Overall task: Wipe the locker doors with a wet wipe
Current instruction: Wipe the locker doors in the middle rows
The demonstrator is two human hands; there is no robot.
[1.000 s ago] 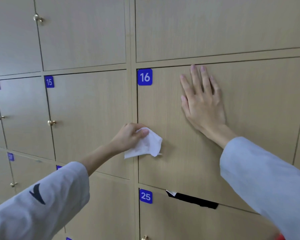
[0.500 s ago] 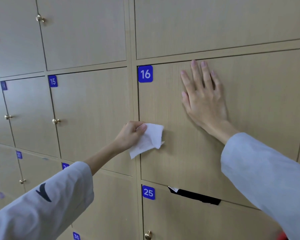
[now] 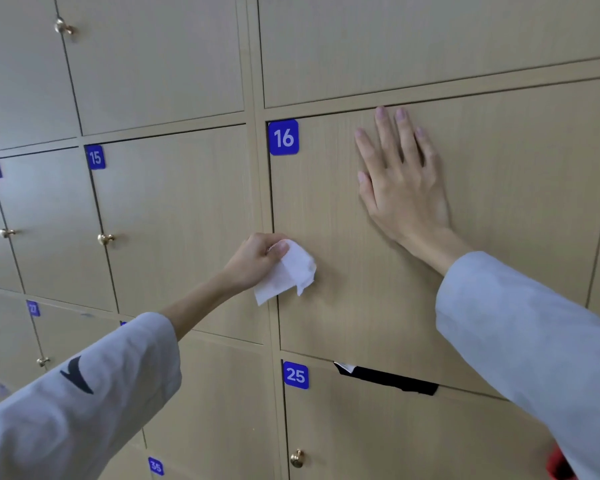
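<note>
Head view: left hand grips wipe at centre, on door 16; right hand presses flat, fingers straight.

The locker doors look like pale wood-grain laminate, smooth and matt, with fine vertical streaks. Their knobs are shiny brass-coloured metal. The number plates look like smooth blue plastic with a slight sheen. The wet wipe is soft, white, crumpled cloth-like paper. The sleeves are matt pale-grey woven cloth.
</note>
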